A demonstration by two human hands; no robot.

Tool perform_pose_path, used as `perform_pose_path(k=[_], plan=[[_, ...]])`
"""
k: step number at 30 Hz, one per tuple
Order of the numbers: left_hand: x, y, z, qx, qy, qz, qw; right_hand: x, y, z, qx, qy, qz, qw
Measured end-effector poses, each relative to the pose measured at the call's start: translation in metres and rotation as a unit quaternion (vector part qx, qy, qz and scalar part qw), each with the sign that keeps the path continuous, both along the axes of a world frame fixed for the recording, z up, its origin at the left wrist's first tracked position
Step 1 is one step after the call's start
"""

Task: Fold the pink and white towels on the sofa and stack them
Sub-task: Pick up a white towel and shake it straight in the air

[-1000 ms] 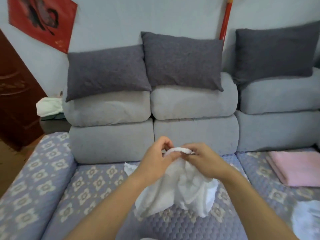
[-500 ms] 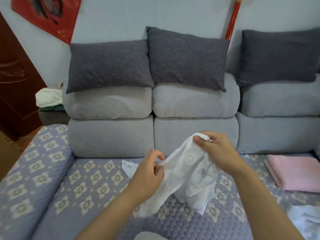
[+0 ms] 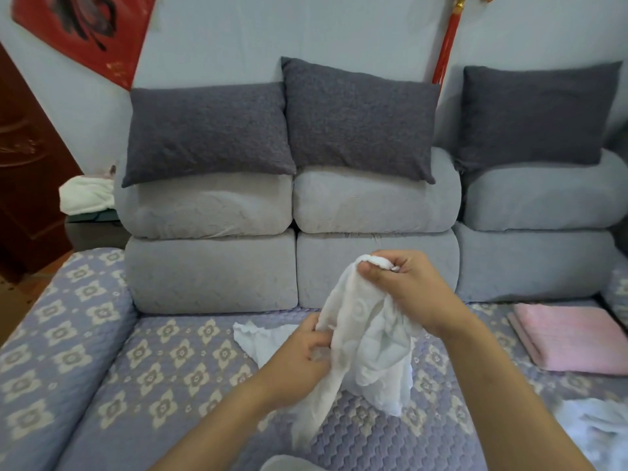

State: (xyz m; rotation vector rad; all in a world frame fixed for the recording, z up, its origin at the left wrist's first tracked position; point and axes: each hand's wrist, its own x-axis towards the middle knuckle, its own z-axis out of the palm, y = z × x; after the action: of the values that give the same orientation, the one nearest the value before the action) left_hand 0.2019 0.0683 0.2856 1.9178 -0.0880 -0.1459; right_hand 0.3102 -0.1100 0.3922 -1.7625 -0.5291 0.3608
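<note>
Grip, right hand (image 3: 406, 287): fingers and thumb are curled and clamped on a bunched upper corner of a thin, crumpled white cloth towel (image 3: 365, 338), which is held raised in front of the sofa back. Grip, left hand (image 3: 300, 351): fingers are pinched together on a lower edge of the same towel, nearer the camera and lower than the right hand. The rest of the towel is seen hanging between and below the two hands, with its lower folds and one far corner resting on the seat.

Support: a grey fabric sofa (image 3: 210, 266) whose seat is covered by a quilted lilac cover with cream flower motifs (image 3: 163, 355).

To the right on the seat, well apart from the held towel, a folded pink towel (image 3: 571, 338) is laid flat. A second crumpled white towel (image 3: 601, 426) is seen at the lower right edge.

Three dark grey rectangular cushions (image 3: 360, 120) are propped along the sofa back. A red wall hanging with black brushwork (image 3: 85, 32) is fixed at upper left; its writing cannot be read.
</note>
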Motion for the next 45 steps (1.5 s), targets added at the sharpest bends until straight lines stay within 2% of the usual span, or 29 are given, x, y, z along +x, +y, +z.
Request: perform_pose_path(k=[3,7,10,12,14,16,20,21,22,24,26,28,32,37,43,45], plan=[[-0.013,0.002,0.009,-0.071,0.075,-0.052,0.993,0.003,0.000,0.004,0.000,0.002,-0.058,0.998],[-0.023,0.005,0.008,0.031,0.073,-0.074,0.994,0.008,0.001,0.007,0.023,0.011,-0.146,0.989],[-0.030,0.000,-0.003,0.071,0.063,-0.094,0.991,0.014,0.005,0.012,0.050,-0.005,-0.191,0.980],[-0.037,-0.007,-0.011,0.109,0.019,-0.087,0.990,0.018,0.007,0.018,0.061,-0.019,-0.210,0.976],[-0.042,-0.009,-0.017,0.167,-0.069,-0.053,0.982,0.020,0.010,0.024,0.066,-0.022,-0.211,0.975],[-0.044,-0.011,-0.018,0.236,-0.169,-0.030,0.956,0.021,0.014,0.026,0.069,-0.024,-0.206,0.976],[-0.036,-0.015,-0.007,0.341,-0.279,-0.022,0.897,0.016,0.024,0.026,0.072,-0.029,-0.182,0.980],[-0.032,-0.018,-0.004,0.327,-0.300,-0.010,0.896,0.014,0.027,0.026,0.075,-0.029,-0.171,0.982],[-0.027,-0.021,0.001,0.270,-0.291,0.021,0.918,0.013,0.029,0.027,0.076,-0.031,-0.163,0.983],[-0.022,-0.031,0.017,0.080,-0.180,0.113,0.974,0.010,0.033,0.028,0.078,-0.034,-0.147,0.985],[-0.017,-0.037,0.029,-0.090,-0.083,0.170,0.978,0.009,0.035,0.030,0.077,-0.040,-0.140,0.986],[-0.012,-0.038,0.031,-0.148,-0.054,0.185,0.970,0.009,0.035,0.031,0.076,-0.047,-0.138,0.986],[-0.011,-0.028,0.023,-0.074,-0.055,0.192,0.977,0.014,0.029,0.029,0.070,-0.054,-0.153,0.984],[-0.016,-0.004,0.014,-0.084,-0.047,0.205,0.974,0.022,0.015,0.024,0.056,-0.056,-0.195,0.978],[-0.018,0.059,0.013,0.053,-0.077,0.219,0.971,0.031,0.001,0.012,0.046,-0.058,-0.221,0.973],[-0.023,0.082,0.009,0.110,-0.060,0.198,0.972,0.031,0.000,0.006,0.042,-0.056,-0.225,0.972]])
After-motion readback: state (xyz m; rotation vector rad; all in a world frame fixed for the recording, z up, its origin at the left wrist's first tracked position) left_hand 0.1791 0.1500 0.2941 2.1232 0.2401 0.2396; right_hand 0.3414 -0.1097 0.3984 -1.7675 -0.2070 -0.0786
